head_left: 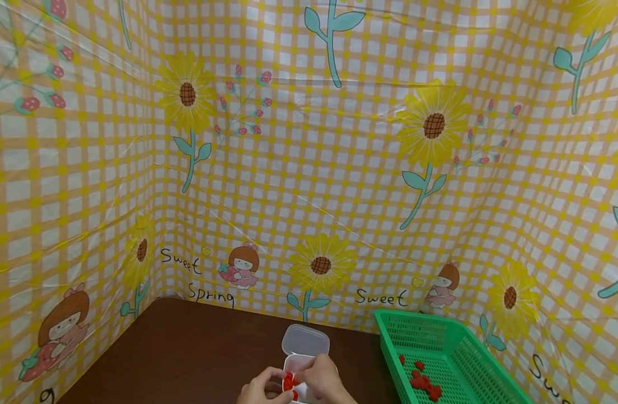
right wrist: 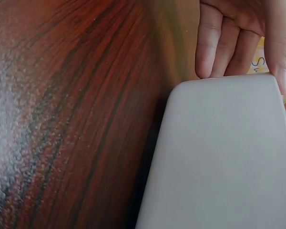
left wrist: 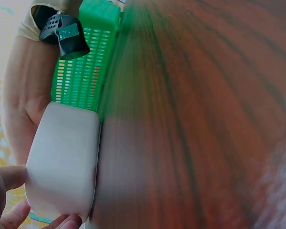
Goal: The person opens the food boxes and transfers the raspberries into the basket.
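A white plastic box with rounded corners stands on the table, holding small red pieces. My left hand grips the box's left end; the right wrist view shows its fingers against the outer wall and its thumb at the rim. From the right, my right hand reaches over the rim into the box, its fingertips close beside the red pieces. What those fingertips hold, I cannot tell. Both wrist views show the box's plain outer wall, which hides the inside.
Just behind the box lies a translucent lid. A green perforated basket stands to the right, with several red pieces on its floor. The dark brown wood-grain table is enclosed by a checked, sunflower-printed cloth.
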Demonstrator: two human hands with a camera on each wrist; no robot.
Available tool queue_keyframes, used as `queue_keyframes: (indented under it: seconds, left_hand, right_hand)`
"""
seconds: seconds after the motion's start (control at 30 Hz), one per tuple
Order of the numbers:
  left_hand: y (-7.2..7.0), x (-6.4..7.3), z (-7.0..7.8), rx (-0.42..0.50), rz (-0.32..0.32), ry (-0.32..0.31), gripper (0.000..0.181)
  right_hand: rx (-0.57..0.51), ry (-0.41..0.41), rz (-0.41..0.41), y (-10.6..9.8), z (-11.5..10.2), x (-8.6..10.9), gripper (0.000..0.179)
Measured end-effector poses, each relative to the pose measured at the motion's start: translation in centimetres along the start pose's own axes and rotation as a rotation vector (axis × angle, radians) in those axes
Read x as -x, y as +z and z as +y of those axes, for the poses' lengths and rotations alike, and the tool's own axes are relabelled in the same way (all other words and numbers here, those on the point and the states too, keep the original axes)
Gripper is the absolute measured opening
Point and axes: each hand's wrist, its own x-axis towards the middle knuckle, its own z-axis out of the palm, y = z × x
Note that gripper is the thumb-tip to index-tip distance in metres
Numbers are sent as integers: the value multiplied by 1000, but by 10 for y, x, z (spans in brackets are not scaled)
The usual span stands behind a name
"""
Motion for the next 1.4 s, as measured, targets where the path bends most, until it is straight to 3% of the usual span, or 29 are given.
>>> queue_keyframes:
  seconds: [0.23, 0.47, 0.77, 1.2, 1.4]
  left_hand:
    - [2, 0, -2, -7, 4, 7, 36]
    - [2, 0, -5, -16, 2, 7, 36]
    - [2, 2, -5, -14, -2, 7, 36]
    - [1, 1, -2, -27, 8, 23, 38]
    - [1, 1, -2, -16, 8, 46, 37]
  right_hand:
    - [57, -10, 35, 2, -1, 2, 16]
    - [17, 24, 34, 4, 2, 0, 16]
    - [-21, 1, 38, 8, 5, 0, 14]
    - [-138, 52, -32, 8, 3, -2, 10]
    - [-88, 31, -14, 8, 2, -1, 9]
